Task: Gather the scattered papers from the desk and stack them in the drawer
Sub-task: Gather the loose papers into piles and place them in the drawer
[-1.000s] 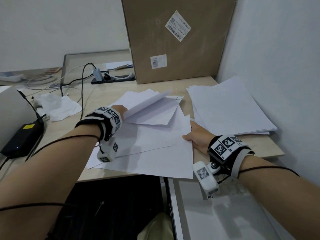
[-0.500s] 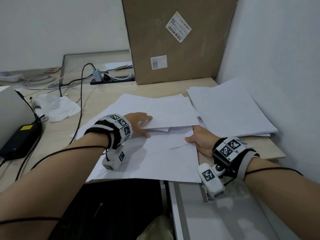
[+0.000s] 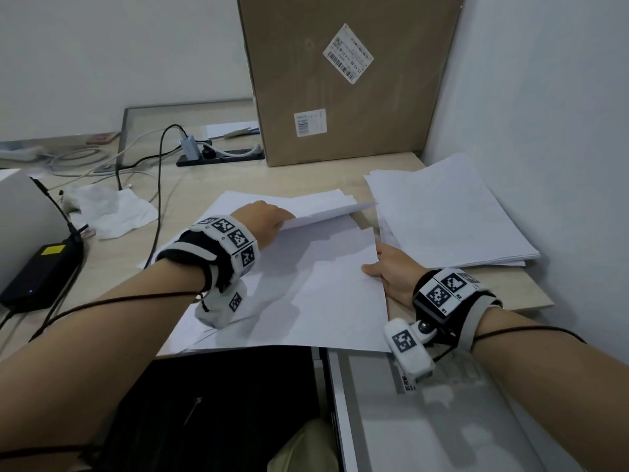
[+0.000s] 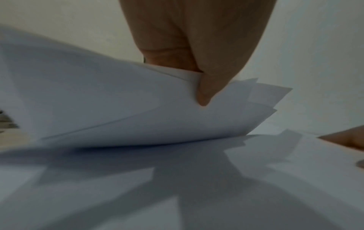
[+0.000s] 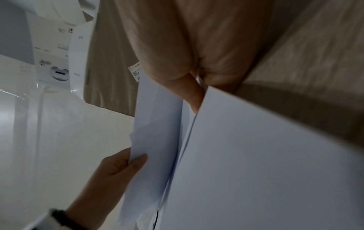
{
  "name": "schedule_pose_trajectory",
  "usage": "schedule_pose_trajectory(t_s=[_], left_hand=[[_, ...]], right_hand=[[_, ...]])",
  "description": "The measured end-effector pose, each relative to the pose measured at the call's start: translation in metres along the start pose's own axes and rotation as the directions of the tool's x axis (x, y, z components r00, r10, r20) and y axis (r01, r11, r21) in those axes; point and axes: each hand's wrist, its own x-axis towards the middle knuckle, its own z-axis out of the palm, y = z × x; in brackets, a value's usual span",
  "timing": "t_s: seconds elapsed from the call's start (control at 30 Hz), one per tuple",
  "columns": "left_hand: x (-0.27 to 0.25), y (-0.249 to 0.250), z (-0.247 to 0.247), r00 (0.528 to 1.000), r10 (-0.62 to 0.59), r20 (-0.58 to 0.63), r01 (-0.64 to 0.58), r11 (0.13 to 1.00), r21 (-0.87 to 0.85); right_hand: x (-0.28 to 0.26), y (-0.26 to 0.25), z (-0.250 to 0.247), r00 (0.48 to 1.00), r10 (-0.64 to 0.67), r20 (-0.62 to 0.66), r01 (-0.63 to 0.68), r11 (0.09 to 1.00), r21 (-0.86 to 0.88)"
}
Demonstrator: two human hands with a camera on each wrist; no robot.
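Note:
Several white sheets [image 3: 316, 287] lie overlapped on the wooden desk [image 3: 190, 195] in front of me. My left hand [image 3: 269, 221] pinches a bundle of upper sheets [image 3: 323, 209] and holds their near edge raised; the left wrist view shows thumb and fingers [image 4: 202, 93] clamped on that bundle [image 4: 128, 109]. My right hand [image 3: 388, 270] grips the right edge of the flat sheets, thumb on top. In the right wrist view a finger [image 5: 195, 99] sits tucked between the sheets [image 5: 256, 155]. The pale open drawer [image 3: 459, 424] lies below the desk's front edge, under my right wrist.
A second paper stack [image 3: 442, 216] lies at the right by the wall. A tall cardboard box [image 3: 340, 83] stands at the back. Cables, a power strip [image 3: 218, 156], a crumpled cloth [image 3: 112, 209] and a black adapter [image 3: 41, 274] occupy the left side.
My left hand, flat on the sheets half a second ago, has moved farther back and now holds a bundle of upper sheets raised. The right hand has stayed at the right edge.

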Motion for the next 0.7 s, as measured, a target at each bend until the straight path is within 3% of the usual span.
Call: schedule_pose_trajectory(t_s=[0.2,0.33,0.47,0.6,0.7], left_hand=[[-0.045,0.020,0.018,0.977,0.086,0.193,-0.079,0.996,-0.046],[-0.068,0.029,0.028,0.967,0.124,0.223,-0.105,0.990,-0.099],[-0.080,0.025,0.035,0.943,0.074,0.323,-0.047,0.995,-0.090],[-0.083,0.015,0.041,0.906,0.083,0.416,0.005,0.979,-0.206],[-0.084,0.007,0.045,0.943,0.032,0.332,0.093,0.931,-0.353]], right_hand=[[-0.010,0.000,0.002,0.992,0.046,-0.119,-0.011,0.959,0.282],[-0.017,-0.001,-0.008,0.992,0.125,-0.035,-0.103,0.922,0.373],[-0.026,-0.015,-0.009,0.988,0.139,0.066,-0.149,0.972,0.183],[-0.010,-0.014,-0.014,0.966,0.255,-0.049,-0.259,0.961,-0.097],[-0.005,-0.016,-0.010,0.977,0.142,-0.158,-0.189,0.921,-0.340]])
